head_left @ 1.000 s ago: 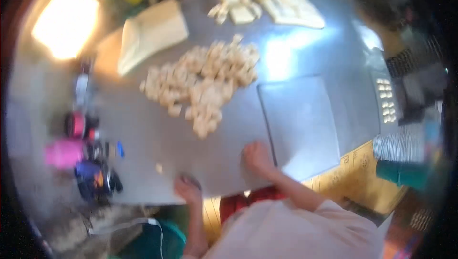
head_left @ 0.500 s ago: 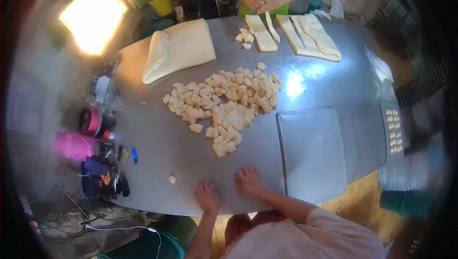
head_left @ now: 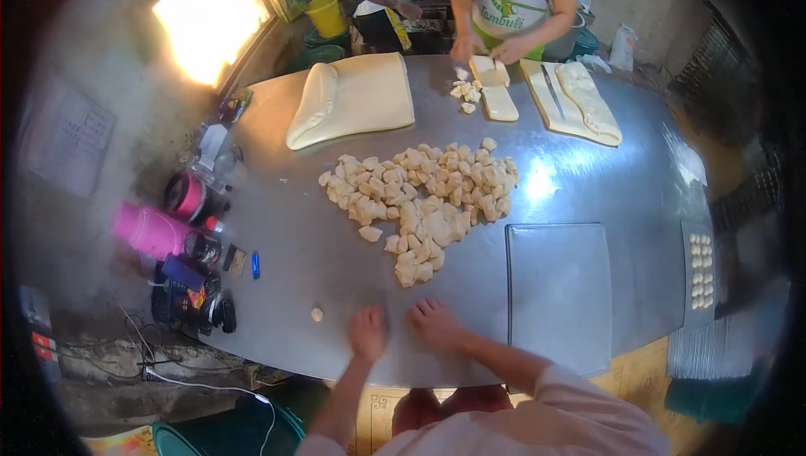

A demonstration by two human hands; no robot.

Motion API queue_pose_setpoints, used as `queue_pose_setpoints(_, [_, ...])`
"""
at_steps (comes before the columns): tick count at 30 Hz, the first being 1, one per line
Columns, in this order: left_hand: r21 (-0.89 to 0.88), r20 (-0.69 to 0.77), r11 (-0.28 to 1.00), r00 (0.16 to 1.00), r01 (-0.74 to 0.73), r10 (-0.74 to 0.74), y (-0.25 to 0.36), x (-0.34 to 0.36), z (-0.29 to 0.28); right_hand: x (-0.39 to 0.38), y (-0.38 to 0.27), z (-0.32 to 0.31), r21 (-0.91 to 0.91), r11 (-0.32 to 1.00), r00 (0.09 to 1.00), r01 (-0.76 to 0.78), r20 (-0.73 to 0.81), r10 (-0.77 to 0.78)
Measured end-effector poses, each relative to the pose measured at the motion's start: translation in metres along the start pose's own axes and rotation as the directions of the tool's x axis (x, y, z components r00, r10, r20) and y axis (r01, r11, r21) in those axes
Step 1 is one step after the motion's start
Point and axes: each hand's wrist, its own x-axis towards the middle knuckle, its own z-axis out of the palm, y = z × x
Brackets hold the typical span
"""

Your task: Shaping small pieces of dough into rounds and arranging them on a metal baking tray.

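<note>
My left hand (head_left: 368, 334) is palm down on the grey metal table near its front edge; motion smears its fingers. Beside it, my right hand (head_left: 437, 324) lies low on the tabletop, its fingers stretched forward and slightly apart. Anything under either palm is hidden. Beyond my hands spreads a heap of cut dough pieces (head_left: 432, 219), pale and lumpy. One small round dough ball (head_left: 316, 314) sits apart, left of my left hand. To the right of my right hand lies a flat baking tray (head_left: 558, 288) with a dark rim.
Folded dough sheets (head_left: 369, 95) lie along the far side, a knife (head_left: 554, 91) on the right one. Opposite, a co-worker (head_left: 512, 11) handles dough strips. A pink tumbler (head_left: 151, 231) and a blue lighter (head_left: 256, 264) are left; a tray of dough balls (head_left: 699, 271) is far right.
The view has shifted, so the table appears farther right and lower. My left hand's fingers are now blurred. The co-worker's hands have come down to the dough strips.
</note>
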Motion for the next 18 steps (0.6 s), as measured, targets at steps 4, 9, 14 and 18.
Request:
queue_pose_setpoints(4, [-0.054,0.043,0.951,0.952,0.304,-0.302,-0.007,0.007,-0.015,-0.005,0.014,-0.006,0.040,0.991,0.976,-0.125,-0.174,0.130])
queue_pose_setpoints(9, [-0.058,0.043,0.903,0.905,0.426,-0.424,0.042,-0.016,-0.009,-0.025,0.000,-0.005,-0.073,0.977,0.980,-0.198,0.020,0.200])
queue_pose_setpoints(14, [-0.114,0.213,0.983,0.970,0.142,-0.116,0.033,0.035,0.005,-0.010,0.003,-0.008,-0.037,0.997,0.998,0.068,0.007,-0.068])
queue_pose_setpoints(18, [-0.374,0.168,0.865,0.942,0.334,-0.291,-0.001,-0.006,0.016,-0.024,0.008,-0.022,-0.033,0.989,0.988,-0.147,-0.047,0.145])
